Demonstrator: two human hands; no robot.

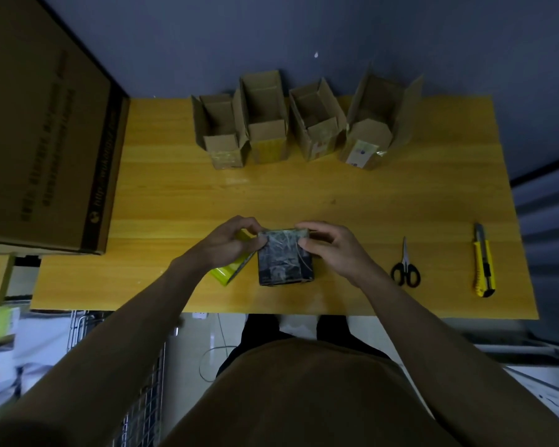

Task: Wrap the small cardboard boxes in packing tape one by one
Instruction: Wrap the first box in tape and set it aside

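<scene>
Head view: my left hand (231, 241) and right hand (328, 250) both grip the box (284, 258) near the front edge of the table (368, 201) — fingers curled over its top corners, thumbs on the near face. It stands upright, dark and shiny with tape. Just left of it, partly under my left hand, lies a yellow tape roll (231, 271). To the right sit scissors (405, 269) and, further out, a knife (484, 262). Four open boxes (304, 124) line the far edge — flaps up.
</scene>
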